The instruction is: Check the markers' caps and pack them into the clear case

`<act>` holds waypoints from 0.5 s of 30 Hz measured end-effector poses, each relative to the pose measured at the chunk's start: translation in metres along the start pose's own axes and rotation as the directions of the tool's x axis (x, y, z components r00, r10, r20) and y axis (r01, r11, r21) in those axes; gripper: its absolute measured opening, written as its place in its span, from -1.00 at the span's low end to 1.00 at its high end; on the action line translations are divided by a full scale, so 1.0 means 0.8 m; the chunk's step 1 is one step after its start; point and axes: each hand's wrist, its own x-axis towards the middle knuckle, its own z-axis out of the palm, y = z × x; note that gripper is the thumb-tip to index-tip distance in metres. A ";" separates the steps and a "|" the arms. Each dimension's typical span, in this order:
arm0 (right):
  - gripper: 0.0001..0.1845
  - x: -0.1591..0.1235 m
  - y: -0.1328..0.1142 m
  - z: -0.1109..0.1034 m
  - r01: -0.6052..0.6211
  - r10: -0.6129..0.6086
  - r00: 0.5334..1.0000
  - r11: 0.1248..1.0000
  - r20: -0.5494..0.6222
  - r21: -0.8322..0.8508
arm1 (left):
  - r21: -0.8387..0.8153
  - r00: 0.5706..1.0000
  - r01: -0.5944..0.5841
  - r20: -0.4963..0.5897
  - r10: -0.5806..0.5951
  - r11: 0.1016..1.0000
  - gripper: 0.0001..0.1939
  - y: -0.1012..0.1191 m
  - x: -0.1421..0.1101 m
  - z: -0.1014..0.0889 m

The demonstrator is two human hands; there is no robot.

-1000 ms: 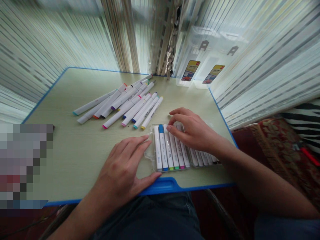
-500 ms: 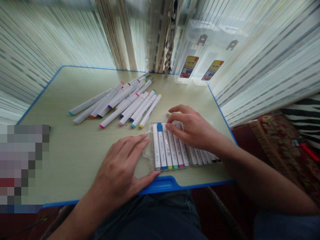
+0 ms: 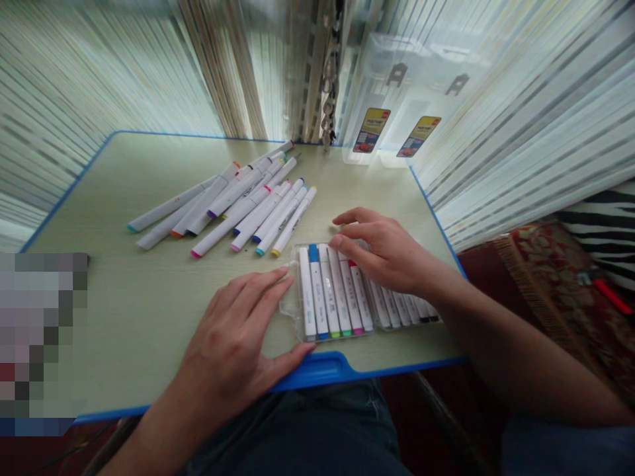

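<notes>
A clear plastic marker case (image 3: 292, 309) lies open near the table's front edge, with several white markers (image 3: 322, 297) side by side in it. Their ends are coloured grey, blue, lime, green and pink. My left hand (image 3: 235, 334) rests at the case's left side, fingers stretched out, thumb by its lower left corner, holding nothing. Over the upper right of the row hovers my right hand (image 3: 381, 248), its fingers apart and slightly bent, with nothing visible in them. It hides part of the case and some markers.
A loose pile of white markers (image 3: 238, 198) lies at the table's back middle. Two clear plastic boxes (image 3: 381, 86) with labels stand at the back right. The table (image 3: 124, 317) has a blue rim, and striped curtains (image 3: 124, 66) hang behind it.
My right hand has shifted slightly over the row, and a red marker cap now shows beside its fingers. My left hand stays by the case. The whole view has shifted a little.
</notes>
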 end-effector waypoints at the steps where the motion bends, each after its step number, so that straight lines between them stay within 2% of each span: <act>1: -0.60 0.000 0.001 0.000 -0.001 0.001 1.000 1.000 0.001 0.006 | 0.001 1.000 0.001 0.002 -0.001 1.000 -0.35 0.000 0.000 0.000; 9: -0.59 0.000 0.001 0.000 -0.003 0.003 1.000 1.000 0.004 0.018 | 0.007 1.000 -0.002 0.004 0.002 1.000 -0.35 0.000 -0.001 0.001; 15: -0.61 0.000 0.001 -0.002 -0.028 0.027 0.999 1.000 -0.045 -0.013 | 0.005 1.000 -0.004 -0.003 0.004 1.000 -0.35 0.000 -0.001 0.000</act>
